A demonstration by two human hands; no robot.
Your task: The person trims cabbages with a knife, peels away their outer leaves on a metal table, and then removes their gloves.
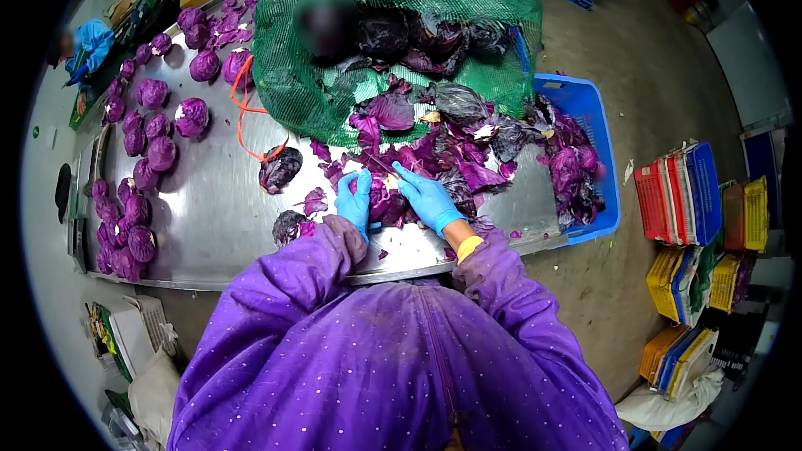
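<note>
Both my hands wear blue gloves and work at the table's near edge. My left hand [354, 205] grips the left side of a red cabbage [385, 201], its thumb and fingers bent around it. On the cabbage's other side, my right hand [428, 200] is closed on what looks like a knife [382, 164], a thin dark blade pointing up and left. Loose purple leaves [480, 174] lie just beyond my hands. Two dark untrimmed cabbages, one upper [280, 169] and one lower [289, 227], sit left of my left hand.
A green mesh sack [309, 100] with dark cabbages spreads over the metal table [213, 209]. Several peeled cabbages [151, 93] line the left side. A blue crate [608, 159] of leaves stands at right. Stacked coloured crates [681, 192] stand on the floor farther right.
</note>
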